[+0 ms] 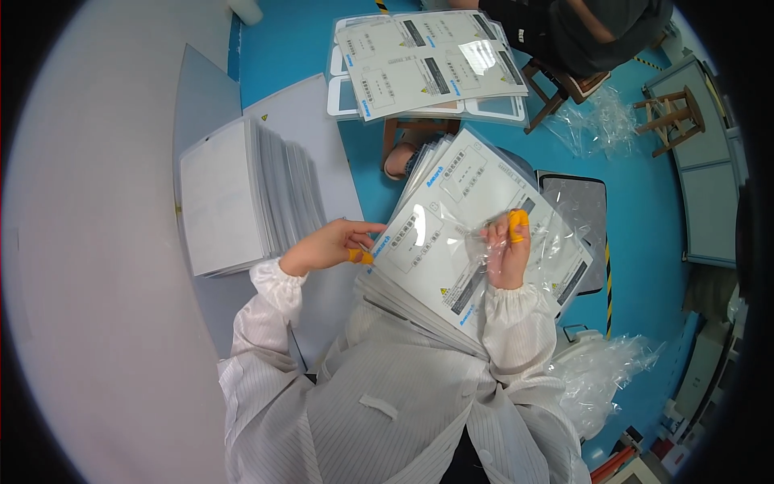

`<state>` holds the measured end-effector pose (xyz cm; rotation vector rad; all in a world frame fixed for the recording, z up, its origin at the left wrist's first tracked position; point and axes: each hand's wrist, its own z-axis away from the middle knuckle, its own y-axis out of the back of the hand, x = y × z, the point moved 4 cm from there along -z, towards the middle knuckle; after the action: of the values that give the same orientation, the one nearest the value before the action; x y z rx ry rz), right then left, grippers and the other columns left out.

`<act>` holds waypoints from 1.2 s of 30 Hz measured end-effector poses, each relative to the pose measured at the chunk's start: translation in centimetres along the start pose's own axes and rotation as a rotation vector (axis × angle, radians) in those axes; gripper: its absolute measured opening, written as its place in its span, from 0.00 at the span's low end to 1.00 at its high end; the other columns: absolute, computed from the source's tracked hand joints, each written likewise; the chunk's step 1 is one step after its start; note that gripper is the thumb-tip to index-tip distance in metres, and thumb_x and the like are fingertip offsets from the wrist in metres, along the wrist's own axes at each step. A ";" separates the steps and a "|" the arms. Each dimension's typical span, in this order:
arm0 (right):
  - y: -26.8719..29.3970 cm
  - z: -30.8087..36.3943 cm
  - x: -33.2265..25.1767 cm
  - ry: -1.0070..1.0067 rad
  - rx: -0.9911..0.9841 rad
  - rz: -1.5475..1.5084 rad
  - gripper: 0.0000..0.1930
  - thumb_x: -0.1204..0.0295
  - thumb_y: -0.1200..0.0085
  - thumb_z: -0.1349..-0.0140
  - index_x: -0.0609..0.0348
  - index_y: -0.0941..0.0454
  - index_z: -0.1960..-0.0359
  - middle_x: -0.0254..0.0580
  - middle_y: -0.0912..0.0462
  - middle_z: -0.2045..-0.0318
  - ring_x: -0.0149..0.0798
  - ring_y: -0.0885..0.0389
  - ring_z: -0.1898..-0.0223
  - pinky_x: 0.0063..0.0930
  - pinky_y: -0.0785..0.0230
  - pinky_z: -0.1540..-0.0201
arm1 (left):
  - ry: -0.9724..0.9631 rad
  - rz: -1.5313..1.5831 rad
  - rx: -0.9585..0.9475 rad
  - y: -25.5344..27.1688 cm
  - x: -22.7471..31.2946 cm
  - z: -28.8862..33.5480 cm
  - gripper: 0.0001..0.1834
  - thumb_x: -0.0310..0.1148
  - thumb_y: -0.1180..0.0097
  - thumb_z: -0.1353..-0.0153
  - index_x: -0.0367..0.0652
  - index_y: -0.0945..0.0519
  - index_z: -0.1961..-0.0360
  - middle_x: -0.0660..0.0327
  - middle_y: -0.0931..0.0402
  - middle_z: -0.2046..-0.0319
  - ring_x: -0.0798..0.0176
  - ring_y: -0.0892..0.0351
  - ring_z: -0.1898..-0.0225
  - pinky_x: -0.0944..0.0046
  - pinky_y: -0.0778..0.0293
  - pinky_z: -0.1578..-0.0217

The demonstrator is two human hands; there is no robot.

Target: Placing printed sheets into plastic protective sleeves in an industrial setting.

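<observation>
A stack of printed white panels (435, 242) with blue, black and yellow markings lies across my lap, slightly fanned at its lower left. My right hand (508, 254) is closed over the top panel, gripping crumpled clear plastic film (556, 254) that spreads across the panel's right side. An orange finger cot (518, 226) covers one of its fingers. At the stack's left edge is my left hand (330, 246), its fingers and thumb apart and the tips touching or very near the edge. Its thumb wears an orange cot too.
To the left, a tall stack of plain white panels (222, 198) rests on a grey surface (330, 145). More printed sheets (431, 64) lie ahead on a stool (411, 127). A person (605, 32) sits beyond. Discarded film (605, 375) gathers at lower right, near a dark padded seat (576, 202).
</observation>
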<state>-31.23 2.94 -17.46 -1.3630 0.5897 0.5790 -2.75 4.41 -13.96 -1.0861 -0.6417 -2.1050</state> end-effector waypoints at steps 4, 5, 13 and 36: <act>-1.4 0.4 0.3 -0.014 -0.058 0.062 0.10 0.67 0.56 0.35 0.54 0.35 0.55 0.32 0.34 0.79 0.25 0.39 0.84 0.23 0.35 0.74 | -0.095 0.176 -0.130 1.0 2.2 -0.8 0.29 0.15 0.49 0.51 0.43 0.30 0.44 0.57 0.24 0.57 0.68 0.25 0.62 0.70 0.26 0.59; -1.8 0.4 0.4 -0.042 -0.067 0.070 0.10 0.67 0.56 0.36 0.54 0.36 0.55 0.32 0.35 0.79 0.25 0.40 0.85 0.22 0.36 0.77 | -0.079 0.240 -0.087 1.0 2.9 -1.6 0.25 0.18 0.49 0.49 0.42 0.28 0.46 0.58 0.23 0.59 0.68 0.25 0.65 0.70 0.27 0.61; 2.2 -0.2 -8.2 0.176 0.052 0.232 0.01 0.71 0.57 0.38 0.52 0.35 0.68 0.26 0.38 0.81 0.20 0.45 0.86 0.13 0.49 0.84 | -0.221 -0.106 0.338 2.3 4.0 -7.5 0.12 0.24 0.49 0.43 0.37 0.21 0.57 0.61 0.21 0.72 0.71 0.26 0.71 0.69 0.29 0.67; 16.3 14.2 -36.1 0.849 0.358 0.096 0.12 0.73 0.59 0.34 0.61 0.39 0.76 0.36 0.40 0.80 0.26 0.50 0.85 0.17 0.54 0.83 | -0.123 -0.533 1.333 20.8 1.9 -17.9 0.14 0.35 0.40 0.51 0.44 0.18 0.63 0.47 0.25 0.67 0.48 0.24 0.67 0.55 0.29 0.67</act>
<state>-67.85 17.48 -2.69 -1.2023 1.3757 -0.0720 2.91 -21.95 -19.48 -0.2467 -2.1232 -1.3707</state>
